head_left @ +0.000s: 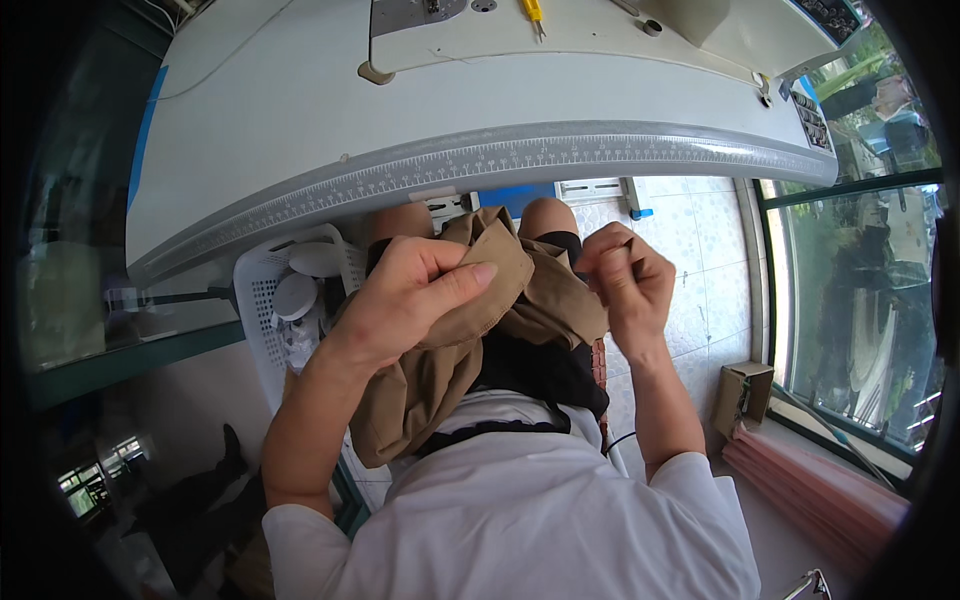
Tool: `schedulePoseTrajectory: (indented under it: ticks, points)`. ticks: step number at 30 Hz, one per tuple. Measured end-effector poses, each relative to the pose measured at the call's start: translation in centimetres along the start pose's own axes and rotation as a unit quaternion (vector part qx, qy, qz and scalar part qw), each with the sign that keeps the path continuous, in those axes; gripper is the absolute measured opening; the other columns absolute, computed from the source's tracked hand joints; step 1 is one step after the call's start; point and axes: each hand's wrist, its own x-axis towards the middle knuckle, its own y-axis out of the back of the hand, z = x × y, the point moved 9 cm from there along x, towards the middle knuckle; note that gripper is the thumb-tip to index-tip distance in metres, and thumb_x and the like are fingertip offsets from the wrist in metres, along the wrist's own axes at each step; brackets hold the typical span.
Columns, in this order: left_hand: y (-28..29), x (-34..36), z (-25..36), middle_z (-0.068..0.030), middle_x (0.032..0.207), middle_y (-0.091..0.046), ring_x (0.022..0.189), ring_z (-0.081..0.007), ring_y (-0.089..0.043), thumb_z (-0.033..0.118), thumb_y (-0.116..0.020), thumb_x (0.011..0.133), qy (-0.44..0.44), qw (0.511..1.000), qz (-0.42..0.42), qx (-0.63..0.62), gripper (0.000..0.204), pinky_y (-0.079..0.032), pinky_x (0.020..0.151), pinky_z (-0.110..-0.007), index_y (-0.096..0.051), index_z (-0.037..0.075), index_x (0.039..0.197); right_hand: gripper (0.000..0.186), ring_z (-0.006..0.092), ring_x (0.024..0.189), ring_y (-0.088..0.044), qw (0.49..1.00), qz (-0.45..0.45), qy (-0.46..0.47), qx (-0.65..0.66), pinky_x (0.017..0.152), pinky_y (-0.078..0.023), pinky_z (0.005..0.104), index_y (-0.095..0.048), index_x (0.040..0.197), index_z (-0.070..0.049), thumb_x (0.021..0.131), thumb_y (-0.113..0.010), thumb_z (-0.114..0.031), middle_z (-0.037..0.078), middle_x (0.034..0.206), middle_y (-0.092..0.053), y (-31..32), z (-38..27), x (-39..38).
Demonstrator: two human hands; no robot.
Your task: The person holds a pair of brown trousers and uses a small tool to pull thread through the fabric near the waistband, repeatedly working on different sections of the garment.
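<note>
Your white bench [250, 110] spans the top of the frame, with the pale sewing machine [740, 35] at its upper right. A grey ruler strip [480, 160] curves along the bench's near edge. Left of centre, below that edge, stands a white basket [258, 300] with pale things in it.

The tan cloth [430, 375] lies bunched over your lap in the middle of the frame, its loose folds hanging lower left of centre. It looks light, soft and matte, so it should bend easily, grip well against the skin and stand firm handling; the slack folds will probably sag or twist. The stitched edge near the centre seems the flattest, steadiest place to take hold, thumb on top and fingers beneath.

Your left hand [415, 295], left of centre, is closed in just that way, thumb pressed on the cloth near that edge. Your right hand [632, 285], right of centre, has its fingers curled in toward the thumb beside the cloth's right end; you can't tell from here whether it pinches anything.

Smallest is the yellow-handled tool [532, 12] at the top.
</note>
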Motion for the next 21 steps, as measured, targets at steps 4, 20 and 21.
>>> schedulePoseTrajectory:
  ticks: [4,20,21]
  points:
    - [-0.4,0.2,-0.2,0.0085,0.065,-0.048,0.061,0.0005,-0.037,0.017,-0.059,0.100,0.008,1.000,-0.002,0.000,0.032,-0.030,0.051,-0.022,-0.061,0.001,0.073,0.013,0.0099,0.077,-0.057,0.998,-0.016,-0.022,-0.051,0.069,-0.045,0.0218,-0.067,0.097,0.001,0.089,-0.073,-0.008,0.002,0.086,-0.063,-3.1,-1.1,0.1]
    - [-0.2,0.2,-0.9,0.0093,0.062,-0.043,0.059,0.0005,-0.035,0.014,-0.057,0.099,-0.012,1.000,0.001,0.018,0.032,-0.028,0.049,-0.023,-0.057,0.001,0.070,0.013,0.0183,0.073,-0.061,0.990,-0.029,0.039,-0.132,0.066,-0.049,0.0291,-0.066,0.084,-0.001,0.079,-0.075,0.007,0.007,0.084,-0.064,-4.3,-1.4,0.0]
    - [-0.3,0.1,-0.8,0.0093,0.062,-0.043,0.058,0.0004,-0.034,0.014,-0.057,0.099,-0.010,0.999,0.001,0.034,0.033,-0.027,0.049,-0.023,-0.055,0.001,0.069,0.012,0.0175,0.071,-0.059,0.988,-0.049,0.044,-0.137,0.064,-0.048,0.0282,-0.064,0.087,-0.001,0.082,-0.073,0.006,0.006,0.083,-0.063,-4.6,-1.3,0.0]
